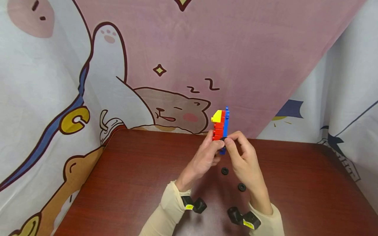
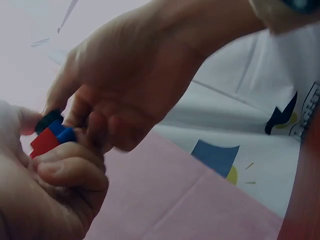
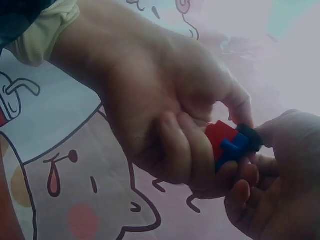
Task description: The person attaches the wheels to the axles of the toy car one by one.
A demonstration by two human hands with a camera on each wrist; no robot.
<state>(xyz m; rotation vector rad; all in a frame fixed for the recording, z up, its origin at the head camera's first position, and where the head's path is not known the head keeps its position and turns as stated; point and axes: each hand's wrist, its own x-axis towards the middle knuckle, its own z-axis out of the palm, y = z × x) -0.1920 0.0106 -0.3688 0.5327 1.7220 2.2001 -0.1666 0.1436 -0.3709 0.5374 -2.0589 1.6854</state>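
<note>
My left hand (image 1: 203, 155) grips a toy-brick build: red bricks (image 1: 218, 130) stacked along a blue strip (image 1: 226, 123), with a yellow sloped brick (image 1: 217, 116) at its far end. At the near end, a small black wheel (image 3: 250, 137) lies against the blue side. My right hand (image 1: 243, 155) pinches this wheel between thumb and fingertips, while the left thumb presses at its other side. In the left wrist view, the left fingers curl round the red and blue end, and the wheel (image 2: 49, 120) shows between both hands. Fingers hide much of the near end.
Two loose black wheels (image 1: 224, 171) (image 1: 241, 187) lie on the dark red-brown table (image 1: 133, 183) below the hands. A printed cartoon curtain (image 1: 251, 65) hangs behind the table and along its sides. Each wrist carries a black camera mount (image 1: 199, 205).
</note>
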